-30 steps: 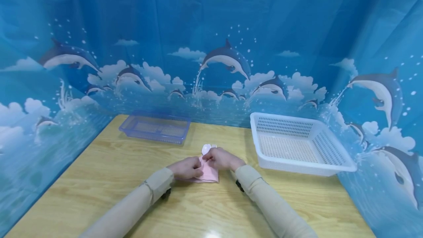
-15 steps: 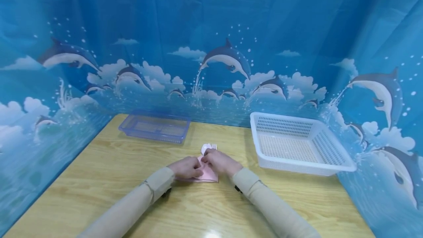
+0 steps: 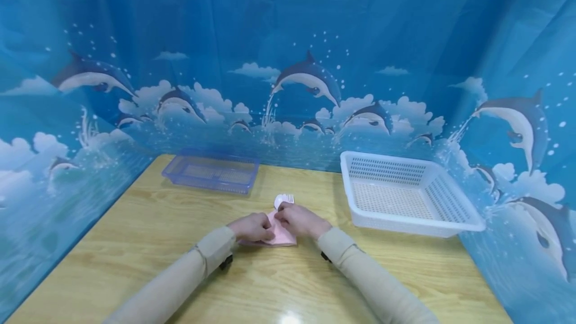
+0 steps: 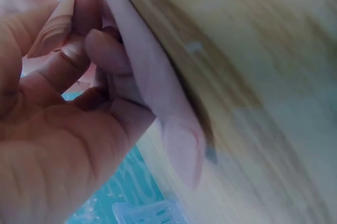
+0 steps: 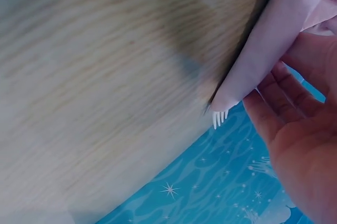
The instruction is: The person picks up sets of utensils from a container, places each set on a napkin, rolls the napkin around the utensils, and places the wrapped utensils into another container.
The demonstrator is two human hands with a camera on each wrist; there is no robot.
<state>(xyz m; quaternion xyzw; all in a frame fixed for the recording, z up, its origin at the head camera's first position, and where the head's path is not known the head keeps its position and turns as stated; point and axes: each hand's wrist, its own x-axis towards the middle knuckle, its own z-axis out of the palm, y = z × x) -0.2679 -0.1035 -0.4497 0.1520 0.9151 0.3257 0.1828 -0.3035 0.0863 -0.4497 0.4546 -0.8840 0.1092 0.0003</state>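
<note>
Left hand: the left hand point(image 3: 251, 227) sits at the lower centre of the head view, its fingers point(image 4: 108, 50) curled round a fold of the pink napkin point(image 3: 282, 234), gripping it
Right hand: the right hand point(image 3: 300, 219) lies just beside the left one, touching the same napkin from the other side; the right wrist view shows its fingers point(image 5: 287, 95) against the cloth, but how tightly they close on it I cannot tell
Napkin: folded, lying on the wooden table point(image 3: 135, 244) at the middle of the frame, between both hands
Cutlery: a white spoon point(image 3: 280, 200) and a white fork point(image 3: 290, 198) stick out of the napkin's far end
Blue tray: blue tray point(image 3: 211, 171), upper left of the table
White basket: white basket point(image 3: 405, 199), right of centre, well apart from the hands
</note>
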